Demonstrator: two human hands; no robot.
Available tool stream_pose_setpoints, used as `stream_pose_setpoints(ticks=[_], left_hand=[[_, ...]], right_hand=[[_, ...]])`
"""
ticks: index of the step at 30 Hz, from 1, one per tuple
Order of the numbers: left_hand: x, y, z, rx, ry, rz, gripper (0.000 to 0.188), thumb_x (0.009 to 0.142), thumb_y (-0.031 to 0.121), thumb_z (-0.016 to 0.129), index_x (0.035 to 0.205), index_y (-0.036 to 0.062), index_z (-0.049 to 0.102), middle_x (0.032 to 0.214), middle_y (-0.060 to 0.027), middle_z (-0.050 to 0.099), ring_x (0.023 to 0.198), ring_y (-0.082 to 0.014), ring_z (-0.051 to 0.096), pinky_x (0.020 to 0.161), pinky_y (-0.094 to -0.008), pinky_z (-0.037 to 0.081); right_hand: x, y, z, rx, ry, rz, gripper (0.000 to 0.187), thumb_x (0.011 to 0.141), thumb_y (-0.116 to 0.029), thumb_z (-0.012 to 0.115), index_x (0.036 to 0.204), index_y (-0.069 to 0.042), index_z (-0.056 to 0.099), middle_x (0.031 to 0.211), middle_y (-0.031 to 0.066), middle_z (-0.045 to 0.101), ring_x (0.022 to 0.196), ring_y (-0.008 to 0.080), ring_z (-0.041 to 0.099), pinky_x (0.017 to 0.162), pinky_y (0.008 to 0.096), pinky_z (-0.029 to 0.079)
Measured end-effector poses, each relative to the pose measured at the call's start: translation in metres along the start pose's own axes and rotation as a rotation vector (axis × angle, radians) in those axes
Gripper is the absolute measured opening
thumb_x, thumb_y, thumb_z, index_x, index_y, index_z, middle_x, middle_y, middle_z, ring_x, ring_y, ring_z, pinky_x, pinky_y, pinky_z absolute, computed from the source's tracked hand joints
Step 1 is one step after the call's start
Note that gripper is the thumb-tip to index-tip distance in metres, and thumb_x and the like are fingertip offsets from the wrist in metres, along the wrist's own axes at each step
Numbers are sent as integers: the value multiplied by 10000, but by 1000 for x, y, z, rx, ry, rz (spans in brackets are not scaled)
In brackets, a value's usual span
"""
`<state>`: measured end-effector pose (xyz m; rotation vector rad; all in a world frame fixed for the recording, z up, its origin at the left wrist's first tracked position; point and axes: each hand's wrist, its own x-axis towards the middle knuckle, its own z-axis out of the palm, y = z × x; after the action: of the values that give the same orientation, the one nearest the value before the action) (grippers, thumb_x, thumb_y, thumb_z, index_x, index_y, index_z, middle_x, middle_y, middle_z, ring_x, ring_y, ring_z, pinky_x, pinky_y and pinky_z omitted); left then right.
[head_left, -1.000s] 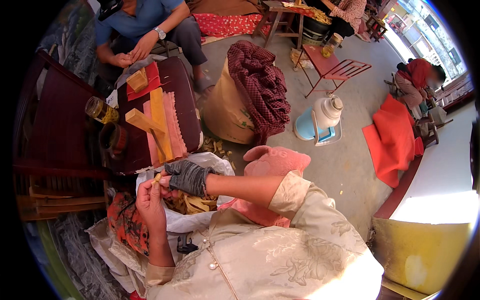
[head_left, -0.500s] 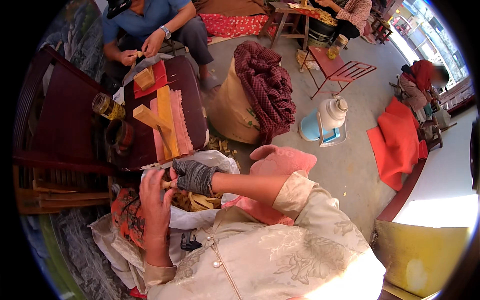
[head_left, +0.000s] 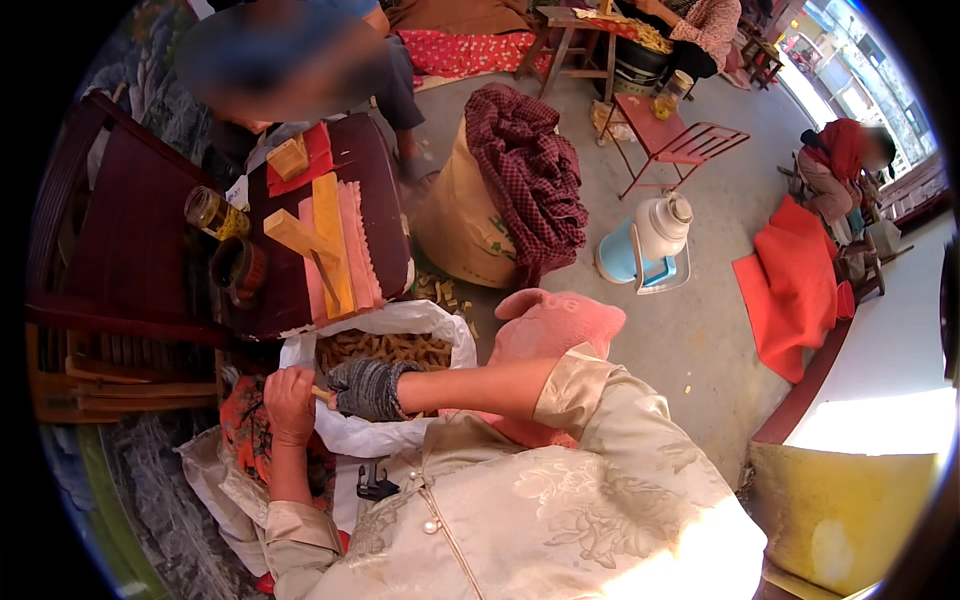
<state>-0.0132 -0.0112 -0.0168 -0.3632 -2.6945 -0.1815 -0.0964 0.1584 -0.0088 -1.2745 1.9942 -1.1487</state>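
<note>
Low in front of me, my left hand [head_left: 290, 400] is closed, its fingers curled. What it holds is hidden. My right hand [head_left: 368, 390], in a dark grey knitted fingerless glove, is closed on a small tan stick-like piece [head_left: 322, 394]. That piece spans the narrow gap between both hands. Under and behind my right hand, an open white sack [head_left: 458, 335] holds many brown strip-like pieces [head_left: 385, 350]. An orange-and-black patterned cloth [head_left: 238, 420] lies beside my left wrist. Across my lap, a pink towel-like cloth [head_left: 560, 330] is partly covered by my right forearm.
A dark red chair seat [head_left: 385, 200] ahead bears wooden blocks [head_left: 325, 230], a jar [head_left: 212, 212] and a mug [head_left: 238, 268]. Beyond the sack stands a bulky bag [head_left: 455, 220] topped with checked cloth. A thermos [head_left: 662, 235] and small red chair [head_left: 655, 130] stand right. Several people sit around.
My left hand has moved down and left, its fingers now curled instead of extended. My right hand has lowered slightly, uncovering more of the sack's contents. The person opposite is now blurred.
</note>
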Motion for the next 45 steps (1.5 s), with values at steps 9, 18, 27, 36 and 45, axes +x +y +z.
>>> stream_pose_setpoints(ticks=[9, 18, 27, 36, 45], left_hand=[[34, 77, -11, -1498, 319, -973, 466, 929, 303, 412, 1295, 24, 340, 1086, -55, 498, 913, -102, 453, 804, -238, 372], [55, 87, -21, -1495, 548, -836, 235, 937, 219, 410, 1004, 16, 509, 1075, -93, 525, 816, -113, 510, 726, -237, 417], [77, 88, -47, -1682, 698, -807, 183, 943, 252, 398, 882, 85, 442, 647, 29, 334, 582, -76, 379, 654, -267, 424], [85, 90, -32, -1418, 334, -948, 217, 933, 210, 415, 1053, 42, 483, 821, -6, 534, 740, -56, 512, 638, -197, 422], [82, 95, -21, -997, 96, -408, 250, 891, 194, 448, 917, -22, 572, 927, -72, 590, 907, -199, 563, 826, -286, 402]], right_hand=[[-15, -9, -47, 914, 240, -50, 229, 816, -203, 544, 916, -4, 492, 774, 152, 574, 727, 315, 570, 653, 365, 456], [-15, 1, -30, 26, 200, -230, 281, 810, -249, 515, 1020, -64, 498, 883, 184, 555, 808, 360, 549, 726, 417, 434], [-29, -6, -39, 314, 190, -125, 245, 802, -221, 548, 968, -41, 532, 784, 183, 563, 739, 358, 538, 691, 392, 438], [-40, -17, -67, 667, 465, -145, 141, 788, -151, 621, 833, -21, 594, 696, 60, 577, 645, 108, 549, 604, 249, 446], [-39, -14, -76, -575, 681, -795, 137, 685, -144, 518, 803, -88, 559, 974, 72, 581, 953, 251, 554, 978, 402, 354]])
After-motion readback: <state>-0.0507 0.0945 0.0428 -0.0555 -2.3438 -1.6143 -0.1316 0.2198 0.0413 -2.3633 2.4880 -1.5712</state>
